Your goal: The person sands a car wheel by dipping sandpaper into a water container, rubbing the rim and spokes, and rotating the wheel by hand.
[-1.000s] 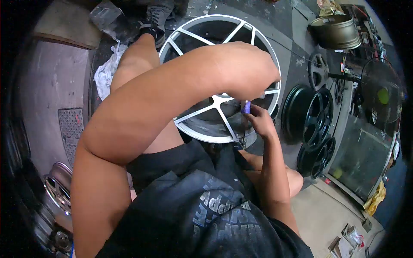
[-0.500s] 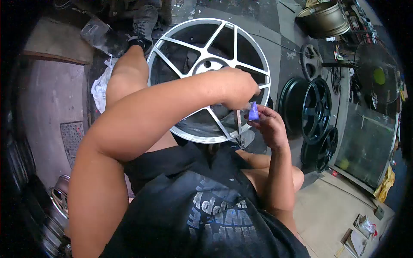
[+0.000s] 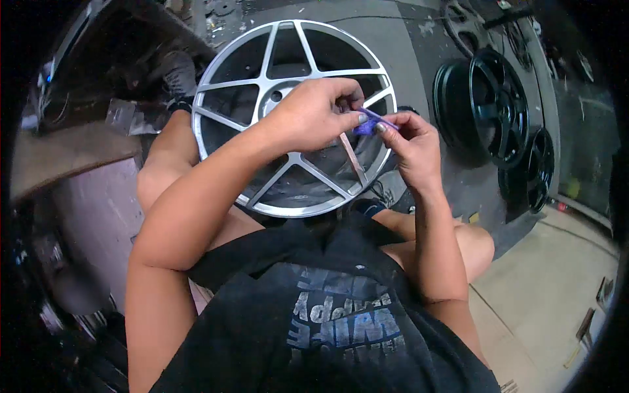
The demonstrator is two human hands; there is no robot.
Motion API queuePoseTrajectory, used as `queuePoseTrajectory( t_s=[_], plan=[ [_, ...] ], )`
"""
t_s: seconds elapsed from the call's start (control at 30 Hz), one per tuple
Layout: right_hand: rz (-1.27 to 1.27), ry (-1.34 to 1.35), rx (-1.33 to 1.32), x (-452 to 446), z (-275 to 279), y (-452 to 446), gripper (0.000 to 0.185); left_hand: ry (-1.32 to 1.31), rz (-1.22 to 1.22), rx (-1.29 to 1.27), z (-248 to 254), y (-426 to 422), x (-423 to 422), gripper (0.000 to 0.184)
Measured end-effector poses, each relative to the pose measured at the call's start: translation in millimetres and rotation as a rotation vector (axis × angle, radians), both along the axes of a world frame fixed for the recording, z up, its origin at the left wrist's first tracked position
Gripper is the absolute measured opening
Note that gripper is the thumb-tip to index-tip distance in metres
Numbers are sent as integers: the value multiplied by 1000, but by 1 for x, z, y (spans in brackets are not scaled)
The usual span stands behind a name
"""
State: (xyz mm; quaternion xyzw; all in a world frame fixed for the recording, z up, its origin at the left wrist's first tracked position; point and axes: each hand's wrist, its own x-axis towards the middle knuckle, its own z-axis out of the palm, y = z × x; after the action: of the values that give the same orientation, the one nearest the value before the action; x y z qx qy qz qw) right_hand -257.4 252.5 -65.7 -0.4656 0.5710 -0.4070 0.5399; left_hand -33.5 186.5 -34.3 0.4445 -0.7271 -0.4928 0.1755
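Observation:
Between my two hands is a small folded purple sheet [image 3: 368,124] that looks like sandpaper. My left hand [image 3: 311,116] pinches its left end between thumb and fingers. The fingertips of my right hand [image 3: 417,149] close on the right end. Both hands are above the right part of a silver alloy wheel [image 3: 321,177], which lies face up in front of my lap. Part of the hub and some spokes are hidden behind my left hand and forearm. One spoke [image 3: 354,160] at the lower right looks duller and brownish.
Dark green wheels [image 3: 452,111] stand on the floor to the right, near a glass panel [image 3: 586,141]. A grey wheel [image 3: 458,29] is behind them. A shoe [image 3: 179,75] is beside the silver wheel's left edge, by a clear plastic piece [image 3: 121,118].
My left hand has shifted left and up, and its fingers now show on the purple sheet. The sheet has been turned and folded between both hands. The camera view has also shifted.

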Motion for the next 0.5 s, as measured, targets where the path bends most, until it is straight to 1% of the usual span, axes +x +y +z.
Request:
queuePoseTrajectory(
  t_s=[0.07, 0.1, 0.17, 0.2, 0.23, 0.3, 0.33, 0.4, 0.43, 0.47, 0.5],
  plan=[
    [-36, 22, -50, -5, 0, -3, 20, 17, -34, -27, 1, -2, -8, 22],
    [-52, 16, -45, -8, -1, -4, 20, 45, -31, 26, -3, -3, -12, 21],
    [4, 149, 2, -13, -1, -4, 24, 112, -23, 139, -8, -8, -19, 18],
    [-11, 143, 9, -11, 0, -5, 24, 105, -38, 146, -10, -11, -21, 18],
    [-10, 261, -270, -5, 1, -7, 28, 84, -19, 187, -12, -14, -23, 20],
    [93, 460, -581, -9, 8, -6, 34, 53, 14, 318, -6, -17, -27, 25],
    [83, 460, -572, -12, 3, -5, 34, 48, 4, 326, -10, -18, -30, 25],
    [193, 565, -586, -16, -6, -5, 30, 176, 0, 376, -17, -20, -36, 23],
    [182, 594, -501, -18, -5, -3, 25, 185, -10, 425, -17, -23, -36, 24],
    [176, 593, -498, -20, -2, -3, 25, 182, -17, 427, -16, -24, -39, 24],
    [113, 481, -394, -22, 0, -3, 22, 266, -36, 477, -15, -26, -41, 26]
  ],
)
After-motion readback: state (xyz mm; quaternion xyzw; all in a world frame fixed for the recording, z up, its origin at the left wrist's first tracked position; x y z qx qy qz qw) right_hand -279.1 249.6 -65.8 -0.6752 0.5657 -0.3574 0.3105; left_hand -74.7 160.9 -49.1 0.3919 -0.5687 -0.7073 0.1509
